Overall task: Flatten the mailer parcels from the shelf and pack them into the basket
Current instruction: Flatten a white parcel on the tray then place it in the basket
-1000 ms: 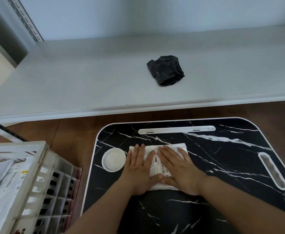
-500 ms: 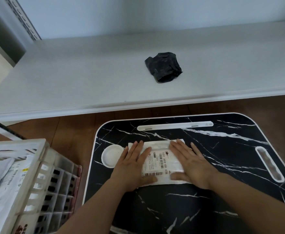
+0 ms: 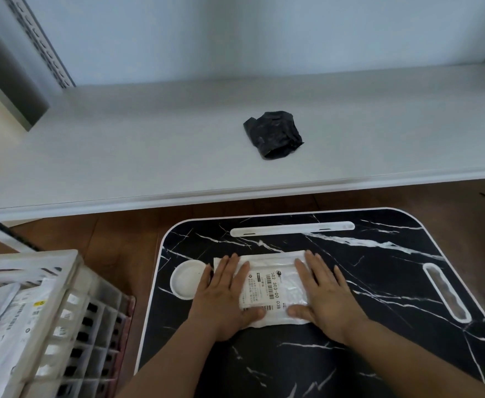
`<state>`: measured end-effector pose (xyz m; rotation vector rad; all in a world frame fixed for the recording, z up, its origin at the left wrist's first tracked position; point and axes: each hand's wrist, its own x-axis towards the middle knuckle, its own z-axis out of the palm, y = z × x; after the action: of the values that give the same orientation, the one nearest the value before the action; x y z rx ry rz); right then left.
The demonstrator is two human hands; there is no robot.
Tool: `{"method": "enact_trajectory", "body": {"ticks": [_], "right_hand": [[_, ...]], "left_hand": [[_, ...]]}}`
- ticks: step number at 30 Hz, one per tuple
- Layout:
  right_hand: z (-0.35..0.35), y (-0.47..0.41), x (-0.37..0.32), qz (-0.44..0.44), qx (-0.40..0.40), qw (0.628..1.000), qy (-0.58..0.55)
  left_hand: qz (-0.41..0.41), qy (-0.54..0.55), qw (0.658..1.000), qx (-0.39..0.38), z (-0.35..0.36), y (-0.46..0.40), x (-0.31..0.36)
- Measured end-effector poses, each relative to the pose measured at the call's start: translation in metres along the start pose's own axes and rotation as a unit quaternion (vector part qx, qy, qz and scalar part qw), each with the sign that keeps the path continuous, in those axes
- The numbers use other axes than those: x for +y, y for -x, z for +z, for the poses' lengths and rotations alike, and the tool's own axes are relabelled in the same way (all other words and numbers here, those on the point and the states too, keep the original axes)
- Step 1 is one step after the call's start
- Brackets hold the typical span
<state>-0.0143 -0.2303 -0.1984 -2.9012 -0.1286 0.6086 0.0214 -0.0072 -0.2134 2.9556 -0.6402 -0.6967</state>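
A white mailer parcel [image 3: 273, 288] lies flat on a black, marble-patterned lap table [image 3: 364, 354], with its printed shipping label and barcode facing up between the person's two hands. The left hand [image 3: 224, 294] rests palm down on the parcel's left end, fingers straight and together, the thumb stretched along the near edge. The right hand [image 3: 321, 294] presses palm down on the parcel's right end in the same way, fingers straight and pointing away from the person, thumb lying on the near edge toward the left thumb; neither hand curls round anything. Just left of the parcel, and partly under the side of the left hand, a round white recess [image 3: 185, 278] is set into the table top. A long white slot [image 3: 293, 228] runs along the far edge of the table, and a second, oval slot [image 3: 445, 291] sits near its right edge. At the lower left stands a white lattice-walled basket [image 3: 72, 317], just beside the table, holding several flat pale mailers [image 3: 3, 320] with labels on them. Beyond the table, across a strip of brown wooden floor [image 3: 106, 234], runs a white shelf [image 3: 149, 156], and on it lies a crumpled black mailer parcel [image 3: 274, 135], well apart from the hands. A perforated metal upright [image 3: 39, 41] rises at the shelf's far left corner.
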Motion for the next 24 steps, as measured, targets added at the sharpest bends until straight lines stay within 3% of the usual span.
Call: {"method": "enact_trajectory", "body": {"ticks": [5, 8, 11, 14, 16, 18, 24], "right_hand": [[-0.005, 0.014, -0.017, 0.134, 0.113, 0.968, -0.178], [-0.009, 0.017, -0.024, 0.227, 0.087, 0.89, -0.385], [-0.015, 0.022, -0.031, 0.256, 0.044, 0.805, -0.533], [-0.033, 0.028, -0.04, 0.225, 0.046, 0.759, -0.609], [-0.051, 0.031, -0.048, 0.196, 0.06, 0.748, -0.631], [-0.07, 0.032, -0.063, 0.163, 0.077, 0.742, -0.646], [-0.106, 0.022, -0.134, 0.054, 0.108, 0.754, -0.646]], "left_hand": [[-0.027, 0.025, 0.999, 0.009, -0.023, 0.011, 0.002], [-0.08, 0.015, 0.997, 0.006, -0.032, 0.024, 0.002], [-0.094, 0.02, 0.995, -0.02, -0.033, 0.04, 0.006], [-0.099, 0.167, 0.981, -0.029, -0.042, 0.054, -0.001], [-0.083, 0.356, 0.93, -0.035, -0.056, 0.067, -0.01], [-0.056, 0.458, 0.887, -0.009, -0.076, 0.085, -0.02], [-0.02, 0.489, 0.866, 0.107, -0.126, 0.14, -0.069]]}}
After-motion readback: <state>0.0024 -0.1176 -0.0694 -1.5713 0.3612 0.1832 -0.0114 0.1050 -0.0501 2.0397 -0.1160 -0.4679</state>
